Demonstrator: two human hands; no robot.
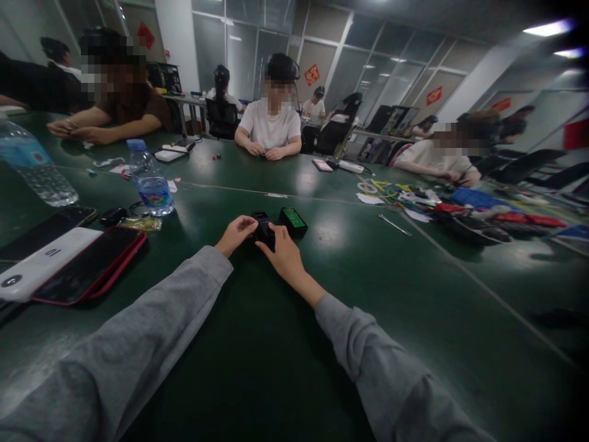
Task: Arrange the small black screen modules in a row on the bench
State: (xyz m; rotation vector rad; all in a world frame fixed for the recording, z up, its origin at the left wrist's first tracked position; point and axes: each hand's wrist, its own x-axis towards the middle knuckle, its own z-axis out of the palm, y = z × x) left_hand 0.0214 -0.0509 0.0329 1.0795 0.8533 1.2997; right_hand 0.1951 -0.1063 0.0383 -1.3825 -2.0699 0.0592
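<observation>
A small black device (263, 228) sits on the green table (368, 294) at its middle, held between both hands. The left hand (237, 233) curls its fingers against the device's left side. The right hand (285, 252) grips it from the right and near side and covers part of it. Just right of the device, on its far side, lies a black box with a green top (293, 221), seemingly touching it. To the left stands a water bottle (151, 181) with a blue cap. Nearer and further left lie a red-cased phone (89, 264) and a white power bank (41, 264) side by side. To the right, well apart, lies a thin metal tool (394, 224). Nothing stands between the hands and the device
</observation>
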